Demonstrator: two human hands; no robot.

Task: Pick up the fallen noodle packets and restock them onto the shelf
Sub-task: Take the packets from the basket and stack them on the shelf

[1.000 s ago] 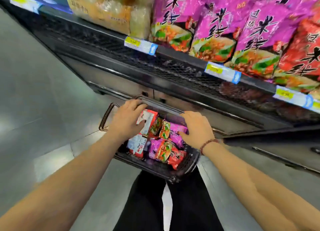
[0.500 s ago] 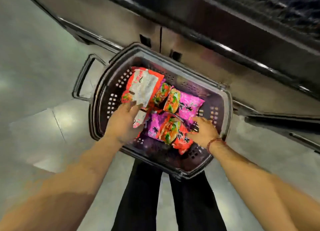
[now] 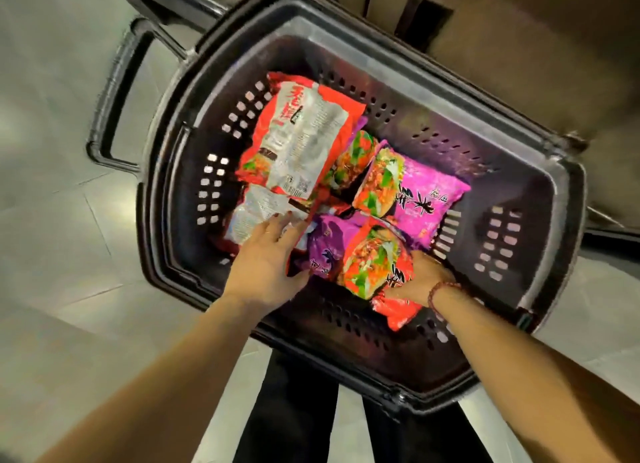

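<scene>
Head view: noodle packets [image 3: 415,192] in dark basket [image 3: 381,344], pale tiled floor [image 3: 52,254].

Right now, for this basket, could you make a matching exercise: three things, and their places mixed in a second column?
1. red plastic noodle packet, white back up
2. bright pink plastic noodle packet
3. left hand

A. fingers flat on another white-backed packet
B. far-left part of the black perforated plastic basket
C. nearest the basket's right wall

Pairs: 1-B, 2-C, 3-A.
</scene>
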